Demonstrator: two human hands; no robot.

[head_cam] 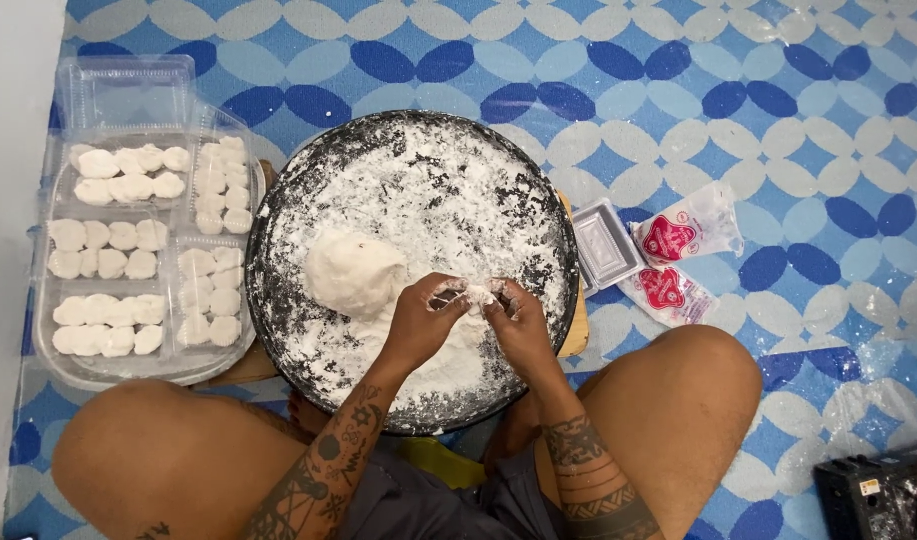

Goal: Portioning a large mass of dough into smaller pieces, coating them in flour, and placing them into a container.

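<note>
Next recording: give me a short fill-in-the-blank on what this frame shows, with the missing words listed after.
1. Both hands, left hand and right hand, pinch a small piece of dough over a round, flour-dusted ____.
2. The large dough ball lies to the ____ of the hands.
3. The shaped dough pieces sit in clear ____ trays.
4. The two red-and-white packets lie on the patterned ____.

Missing words: pan; left; plastic; floor
</note>
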